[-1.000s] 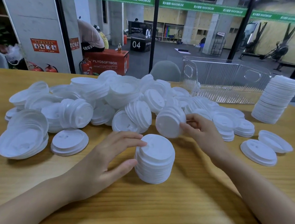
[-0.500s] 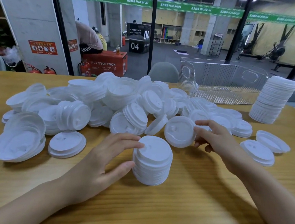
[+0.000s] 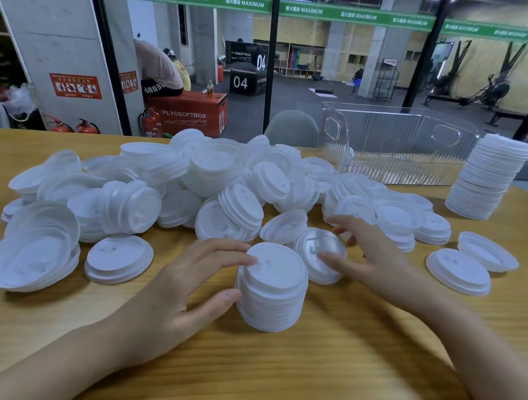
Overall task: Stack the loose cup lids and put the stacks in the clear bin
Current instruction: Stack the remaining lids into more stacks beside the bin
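Observation:
A short stack of white lids [image 3: 271, 296] stands on the wooden table [image 3: 304, 379] in front of me. My left hand [image 3: 185, 282] holds it, fingers on its top rim and thumb against its side. My right hand [image 3: 372, 260] pinches a single lid [image 3: 315, 258], tilted on edge, just right of the stack and touching it. A big heap of loose lids [image 3: 213, 179] spreads behind. The clear bin [image 3: 395, 144] stands at the back right, with one lid seen at its left end.
A tall stack of lids [image 3: 488, 178] stands right of the bin. Small lid piles [image 3: 457, 271] lie at the right and lid piles [image 3: 35, 250] at the left. A grey chair back [image 3: 291, 129] shows beyond the far table edge.
My right hand has drawn one lid out of the heap and brought it down beside the short stack. My left hand has stayed on the stack.

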